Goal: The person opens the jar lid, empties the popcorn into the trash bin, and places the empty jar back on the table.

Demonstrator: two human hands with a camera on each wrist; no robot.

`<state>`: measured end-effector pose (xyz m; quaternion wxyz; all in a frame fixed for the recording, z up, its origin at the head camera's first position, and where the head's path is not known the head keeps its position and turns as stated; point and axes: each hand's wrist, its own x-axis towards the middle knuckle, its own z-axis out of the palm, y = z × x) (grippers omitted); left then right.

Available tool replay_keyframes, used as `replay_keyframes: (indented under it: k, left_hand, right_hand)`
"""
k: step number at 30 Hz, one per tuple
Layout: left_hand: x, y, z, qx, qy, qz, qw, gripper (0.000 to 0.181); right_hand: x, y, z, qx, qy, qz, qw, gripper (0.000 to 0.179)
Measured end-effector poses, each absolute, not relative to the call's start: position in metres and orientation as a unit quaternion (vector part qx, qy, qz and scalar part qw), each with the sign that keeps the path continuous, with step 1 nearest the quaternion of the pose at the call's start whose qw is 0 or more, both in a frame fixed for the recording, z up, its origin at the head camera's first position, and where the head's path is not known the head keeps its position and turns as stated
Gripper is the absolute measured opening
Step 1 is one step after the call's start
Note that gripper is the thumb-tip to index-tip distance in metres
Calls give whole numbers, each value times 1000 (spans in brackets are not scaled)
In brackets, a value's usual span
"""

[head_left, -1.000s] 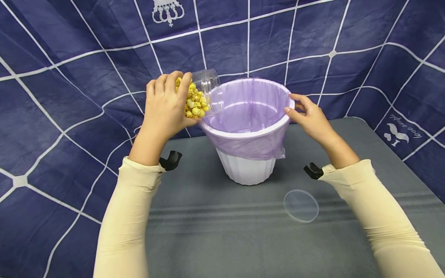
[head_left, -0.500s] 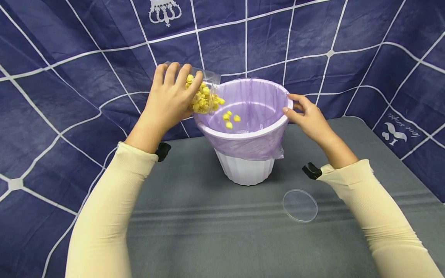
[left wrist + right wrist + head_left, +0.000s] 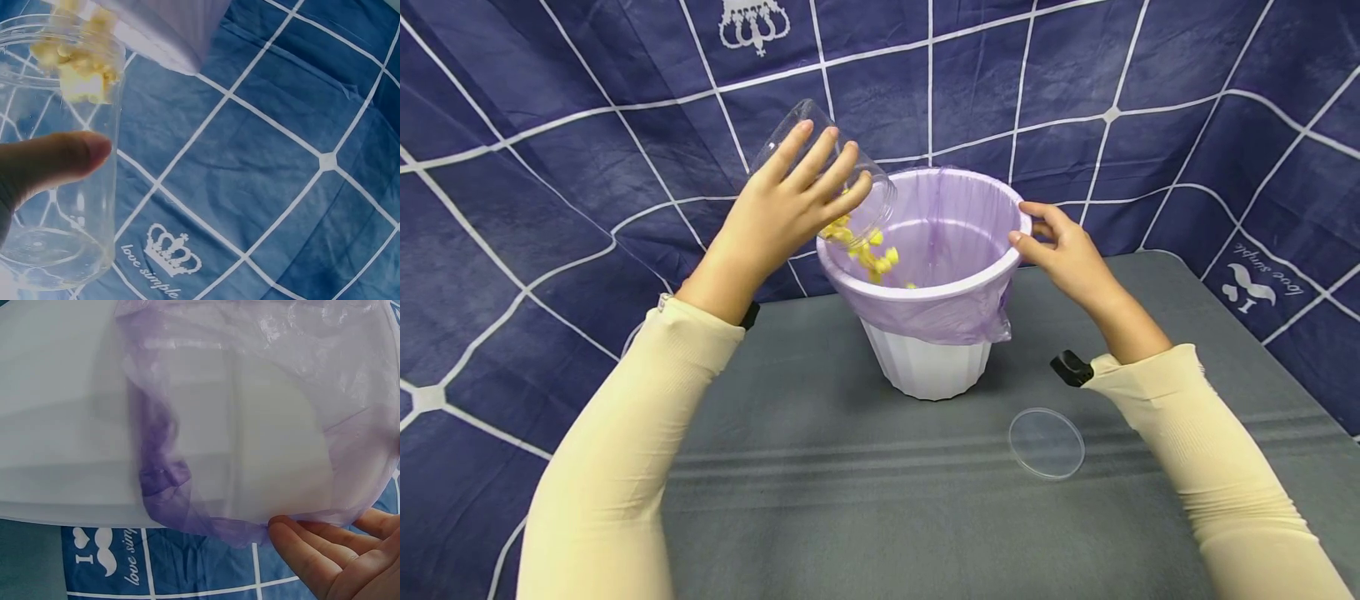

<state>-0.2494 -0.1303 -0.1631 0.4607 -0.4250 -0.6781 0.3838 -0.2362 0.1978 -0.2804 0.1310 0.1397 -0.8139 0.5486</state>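
Observation:
My left hand (image 3: 790,200) grips a clear plastic jar (image 3: 81,237), tipped mouth-down over the left side of a white trash can (image 3: 928,367). Yellow popcorn (image 3: 876,258) tumbles from the jar's mouth into the can. In the left wrist view, my thumb lies along the jar wall, and the popcorn left inside sits near the mouth. A purple trash bag (image 3: 940,321) lines the can and folds over its rim. My right hand (image 3: 1067,258) holds the can's right rim between thumb and fingers, over the bag. The can's bottom inside is partly hidden.
A round clear lid (image 3: 1047,443) lies flat on the grey table (image 3: 850,500), in front of the can and to its right. Blue cloth (image 3: 970,92) with white grid lines hangs behind and along both sides.
My left hand has moved up and tilted the jar from nearly sideways to steeply downward. Popcorn has poured from it into the can. My right hand stays on the rim.

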Motion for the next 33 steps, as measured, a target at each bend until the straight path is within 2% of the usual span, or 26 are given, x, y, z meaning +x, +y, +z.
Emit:
replay_keyframes:
  k: [6,12,20,22,27,33]
  left_hand:
    - [-250,-130,-165,-447,-660,383,466,43]
    - [-250,-131,-167,-433,-669,372,476,42]
    - [-253,-136,-175,-415,-714,242,509,35]
    - [-252,-139,-177,-400,-743,211,493,44]
    - [-248,-146,-180,-350,-824,117,429,94]
    - [-248,-150,-185,-322,-850,22,417,101]
  right_hand:
    - [-237,197,-281,142,-809,556,132,54]
    - [-237,197,-282,141,-807,559,130,53]
    - [-237,197,-282,140,-808,558,129,54]
    - [-237,197,-282,139,-809,556,130,54]
    - [-238,196,-282,140,-807,558,130,54]
    - [-239,197,-284,146,-791,579,128,54]
